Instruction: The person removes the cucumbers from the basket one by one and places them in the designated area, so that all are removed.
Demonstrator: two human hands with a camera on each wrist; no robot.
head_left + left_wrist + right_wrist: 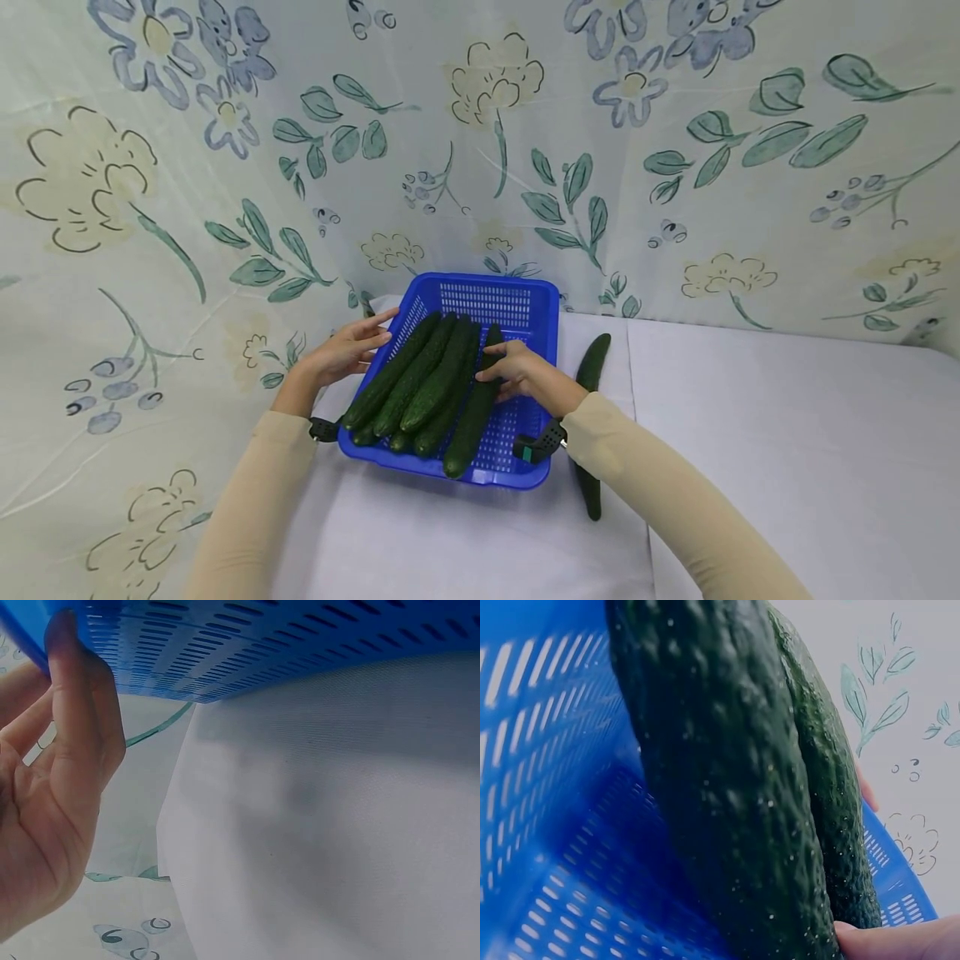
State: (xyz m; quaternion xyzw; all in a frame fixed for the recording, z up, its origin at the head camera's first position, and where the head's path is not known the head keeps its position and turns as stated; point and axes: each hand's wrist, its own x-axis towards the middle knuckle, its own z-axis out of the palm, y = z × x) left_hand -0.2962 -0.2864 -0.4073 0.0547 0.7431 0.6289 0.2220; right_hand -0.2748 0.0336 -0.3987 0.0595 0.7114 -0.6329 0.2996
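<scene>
Inside a blue perforated plastic basket's right edge, the right hand pinches a long, probably firm dark-green cucumber, best held mid-length; the left hand's relaxed fingers touch the left rim.

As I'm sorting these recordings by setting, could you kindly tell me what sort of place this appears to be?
Probably an improvised indoor filming corner: a floral cloth rises behind a white-covered table, and the black wrist devices look like recording gear.

Smooth plastic basket, rough cucumbers, matt tablecloth
</scene>
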